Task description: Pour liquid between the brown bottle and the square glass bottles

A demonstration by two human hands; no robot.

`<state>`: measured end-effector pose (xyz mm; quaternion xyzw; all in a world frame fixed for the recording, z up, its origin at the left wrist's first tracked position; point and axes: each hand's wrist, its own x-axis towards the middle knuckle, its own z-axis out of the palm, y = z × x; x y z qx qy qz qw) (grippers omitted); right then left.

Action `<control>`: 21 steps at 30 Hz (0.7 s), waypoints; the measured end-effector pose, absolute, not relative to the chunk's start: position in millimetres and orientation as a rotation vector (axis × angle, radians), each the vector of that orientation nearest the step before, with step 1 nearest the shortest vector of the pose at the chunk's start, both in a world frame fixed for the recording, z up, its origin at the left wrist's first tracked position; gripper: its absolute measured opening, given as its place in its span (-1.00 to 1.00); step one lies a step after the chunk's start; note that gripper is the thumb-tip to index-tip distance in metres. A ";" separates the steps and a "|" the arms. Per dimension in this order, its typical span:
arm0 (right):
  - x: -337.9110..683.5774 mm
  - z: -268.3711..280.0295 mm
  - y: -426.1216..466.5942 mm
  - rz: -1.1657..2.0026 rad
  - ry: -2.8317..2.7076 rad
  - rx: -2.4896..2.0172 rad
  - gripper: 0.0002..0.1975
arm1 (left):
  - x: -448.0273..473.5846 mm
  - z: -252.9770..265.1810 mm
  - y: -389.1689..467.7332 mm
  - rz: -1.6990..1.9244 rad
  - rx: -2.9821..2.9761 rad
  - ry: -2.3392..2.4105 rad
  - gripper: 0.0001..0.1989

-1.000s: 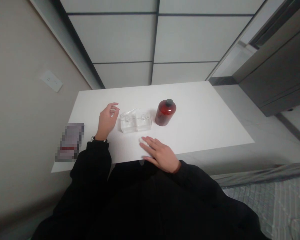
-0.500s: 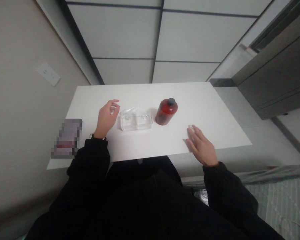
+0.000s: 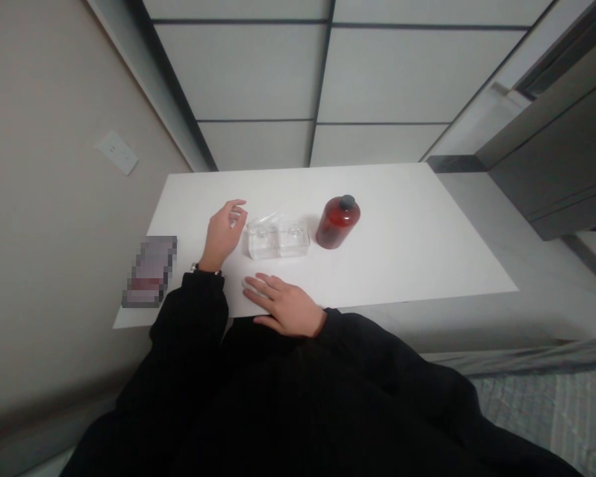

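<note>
On the near side of the clear two-compartment box (image 3: 279, 248), the right hand (image 3: 285, 308) has fingers spread, tips at a small white wad (image 3: 245, 283) (probably soft, light, best pinned flat under fingertips). Left of the box, the left hand (image 3: 222, 233) curls loosely.

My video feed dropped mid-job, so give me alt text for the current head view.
The right hand is palm down over a white table, a small white item at its fingertips; the left hand, half curled, is beside a clear divided box. Right of the box stands a translucent red bottle with a black cap.
</note>
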<state>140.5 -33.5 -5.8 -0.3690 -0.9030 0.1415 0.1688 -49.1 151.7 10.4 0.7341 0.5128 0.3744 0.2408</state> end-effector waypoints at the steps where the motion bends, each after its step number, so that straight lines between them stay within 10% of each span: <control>1: 139.4 -5.5 -33.4 0.397 -2.588 -1.022 -0.37 | -49.3 10.2 151.6 1.019 2.007 1.402 -0.65; 21: 369.6 -26.2 -137.1 -0.127 -2.029 -1.925 -0.33 | -44.2 16.6 145.7 1.004 2.024 1.402 -0.61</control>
